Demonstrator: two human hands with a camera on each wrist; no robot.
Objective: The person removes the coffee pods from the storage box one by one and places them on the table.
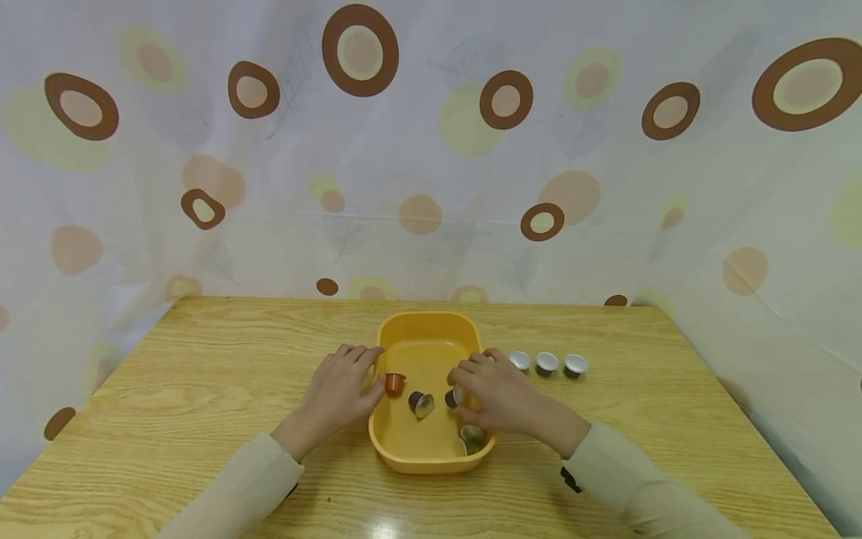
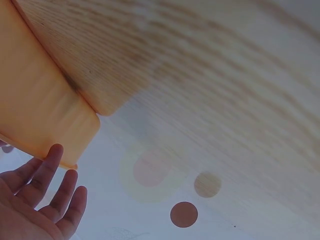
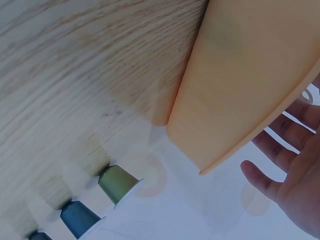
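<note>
A yellow plastic basin [image 1: 431,466] stands between both hands on the table. My left hand [image 1: 342,382] is at its left rim with fingers loosely spread, the thumb close to an orange coffee capsule [image 1: 394,385]. Over the right rim reaches my right hand [image 1: 494,393], its fingers bent around a dark capsule [image 1: 451,397] that is partly covered; whether they pinch it is unclear. A dark capsule with a silvery lid [image 1: 420,404] lies tipped mid-basin. Near the front right corner is a greenish capsule [image 1: 474,436], with a pale lid [image 1: 461,448] beside it.
Right of the basin, three capsules stand lid down or lid up in a row: a green one [image 3: 119,184], a blue one [image 3: 80,219] and a dark one [image 3: 39,235]; their white lids [image 1: 547,362] face up. A patterned cloth [image 1: 417,150] hangs behind the wooden table [image 1: 236,359].
</note>
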